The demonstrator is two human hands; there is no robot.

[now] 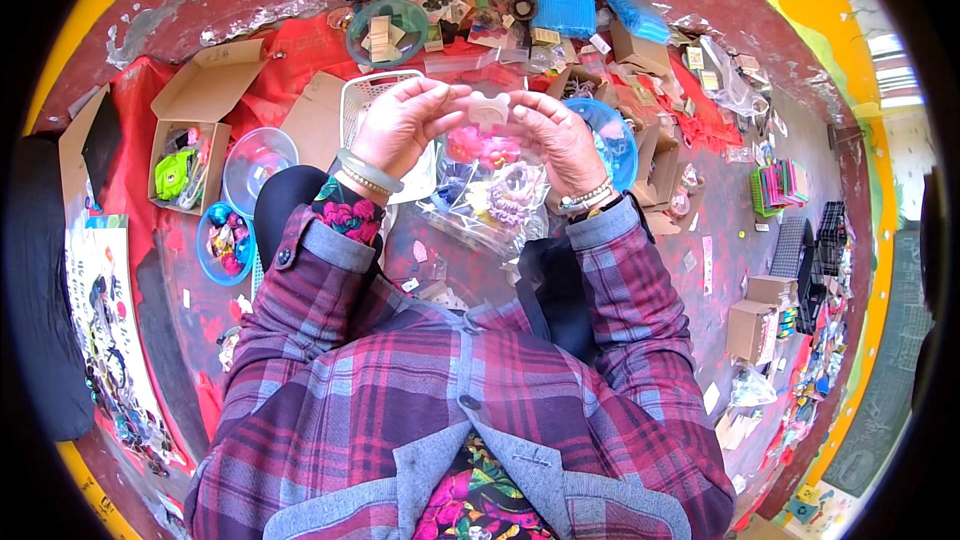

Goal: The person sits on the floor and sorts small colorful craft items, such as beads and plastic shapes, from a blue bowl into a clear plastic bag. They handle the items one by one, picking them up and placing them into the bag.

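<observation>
Between my two hands is a small white card with a notched, shaped outline. The fingers of my left hand pinch near its left edge. On the other side, the thumb and fingers of my right hand close at its right edge. Just below the card lies a clear plastic bag with pink, lilac and dark hair scrunchies in or on it. A white plastic basket stands behind my left hand, partly hidden by it. Close to my right hand is a blue round basket.
At the left are an opened cardboard box, a clear tub and a blue bowl of colourful items. A green basin and blue plastic packs line the far wall. Small boxes and racks stand at the right.
</observation>
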